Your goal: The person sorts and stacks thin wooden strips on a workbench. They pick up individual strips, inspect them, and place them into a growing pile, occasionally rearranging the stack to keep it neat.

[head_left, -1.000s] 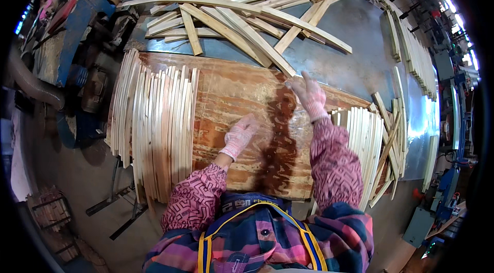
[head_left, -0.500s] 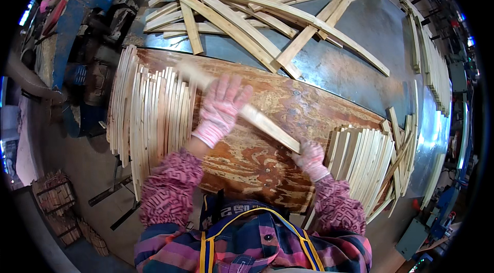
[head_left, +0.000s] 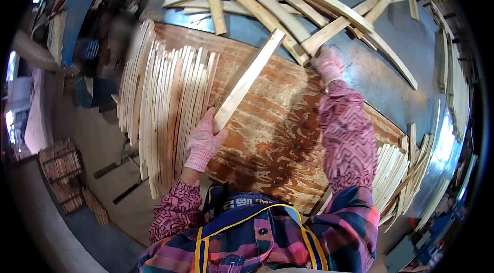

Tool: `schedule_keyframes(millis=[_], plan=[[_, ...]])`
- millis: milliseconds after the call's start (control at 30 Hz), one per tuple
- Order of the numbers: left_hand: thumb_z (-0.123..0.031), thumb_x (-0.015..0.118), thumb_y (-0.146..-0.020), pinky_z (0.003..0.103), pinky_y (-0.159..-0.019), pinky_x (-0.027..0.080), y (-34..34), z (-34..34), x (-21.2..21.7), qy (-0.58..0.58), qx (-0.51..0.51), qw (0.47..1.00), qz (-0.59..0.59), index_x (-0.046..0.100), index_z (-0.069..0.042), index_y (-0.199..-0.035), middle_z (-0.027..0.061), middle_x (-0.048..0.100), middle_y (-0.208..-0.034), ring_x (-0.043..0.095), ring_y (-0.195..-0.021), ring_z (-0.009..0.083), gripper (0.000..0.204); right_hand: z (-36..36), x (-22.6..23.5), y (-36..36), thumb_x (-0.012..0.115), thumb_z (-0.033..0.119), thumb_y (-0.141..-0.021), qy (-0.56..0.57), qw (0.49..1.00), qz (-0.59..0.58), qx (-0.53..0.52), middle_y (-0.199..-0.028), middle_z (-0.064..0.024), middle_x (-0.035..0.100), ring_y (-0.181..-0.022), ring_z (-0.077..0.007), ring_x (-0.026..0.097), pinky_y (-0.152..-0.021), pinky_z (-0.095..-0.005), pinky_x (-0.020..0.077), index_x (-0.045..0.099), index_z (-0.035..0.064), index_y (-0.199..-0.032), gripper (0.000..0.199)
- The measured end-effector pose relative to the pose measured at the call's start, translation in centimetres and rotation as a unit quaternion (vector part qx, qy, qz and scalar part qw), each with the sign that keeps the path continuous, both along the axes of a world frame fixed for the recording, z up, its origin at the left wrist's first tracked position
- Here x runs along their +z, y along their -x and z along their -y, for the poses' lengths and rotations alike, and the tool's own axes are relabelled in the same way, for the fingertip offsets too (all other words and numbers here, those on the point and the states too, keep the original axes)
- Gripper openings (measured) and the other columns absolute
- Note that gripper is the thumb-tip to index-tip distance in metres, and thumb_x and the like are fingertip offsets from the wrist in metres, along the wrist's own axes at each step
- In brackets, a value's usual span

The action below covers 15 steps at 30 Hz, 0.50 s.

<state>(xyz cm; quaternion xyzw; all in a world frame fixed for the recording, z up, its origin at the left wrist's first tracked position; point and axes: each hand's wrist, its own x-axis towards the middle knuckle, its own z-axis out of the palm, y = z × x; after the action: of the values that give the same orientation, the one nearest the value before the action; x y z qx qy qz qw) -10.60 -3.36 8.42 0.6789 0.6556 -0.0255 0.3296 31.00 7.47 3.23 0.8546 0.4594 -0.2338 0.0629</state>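
Wood slat is gripped near its lower end by the gloved left hand, fingers clamped on it. It slants over the plywood table, beside the left row of slats; contact with the surface cannot be determined. The gloved right hand is at the near edge of the loose slat pile; whether its fingers are apart or together cannot be told. Step in hand, as judged: holding one slat while reaching to the pile. Next move appears to call for a secure right-hand grip, with the held slat kept clear of the row.

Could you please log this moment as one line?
left hand: holds wooden strip | right hand: at loose strips, contact unclear | strip row: board's left side
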Motion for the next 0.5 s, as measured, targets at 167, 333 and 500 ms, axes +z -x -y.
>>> schedule_keyframes(millis=[167, 333, 500], plan=[[-0.025, 0.074, -0.083, 0.037, -0.104, 0.044, 1.4, 2.0, -2.5, 0.028, 0.066, 0.997, 0.002, 0.034, -0.016, -0.152, 0.0158, 0.052, -0.144, 0.054, -0.129, 0.0305, 0.081, -2.8, 2.4, 2.8, 0.069, 0.037, -0.08, -0.066, 0.995, 0.012, 0.069, -0.111, -0.019, 0.071, -0.106, -0.0308, 0.068, -0.092, -0.0409, 0.0542, 0.067, 0.0088, -0.12, 0.049], [-0.024, 0.075, -0.081, 0.037, -0.102, 0.045, 1.3, 3.4, -1.3, 0.029, 0.107, 0.994, 0.018, 0.033, -0.015, -0.153, 0.0171, 0.057, -0.139, 0.057, -0.125, 0.0313, 0.083, -2.1, -2.1, 5.4, 0.07, 0.042, -0.082, -0.111, 0.992, 0.057, 0.03, -0.122, -0.0192, 0.066, -0.113, -0.0321, 0.066, -0.097, -0.042, 0.052, 0.058, 0.0055, -0.13, 0.061], [-0.024, 0.076, -0.081, 0.039, -0.098, 0.047, 4.3, 6.5, -0.1, -0.019, 0.145, 0.987, 0.073, 0.036, -0.016, -0.151, 0.0165, 0.06, -0.135, 0.061, -0.118, 0.0319, 0.081, 0.2, 2.6, 5.5, 0.067, 0.046, -0.083, -0.1, 0.989, -0.08, 0.072, -0.112, -0.0225, 0.068, -0.101, -0.037, 0.067, -0.086, -0.0453, 0.0537, 0.06, 0.0041, -0.124, 0.059]])
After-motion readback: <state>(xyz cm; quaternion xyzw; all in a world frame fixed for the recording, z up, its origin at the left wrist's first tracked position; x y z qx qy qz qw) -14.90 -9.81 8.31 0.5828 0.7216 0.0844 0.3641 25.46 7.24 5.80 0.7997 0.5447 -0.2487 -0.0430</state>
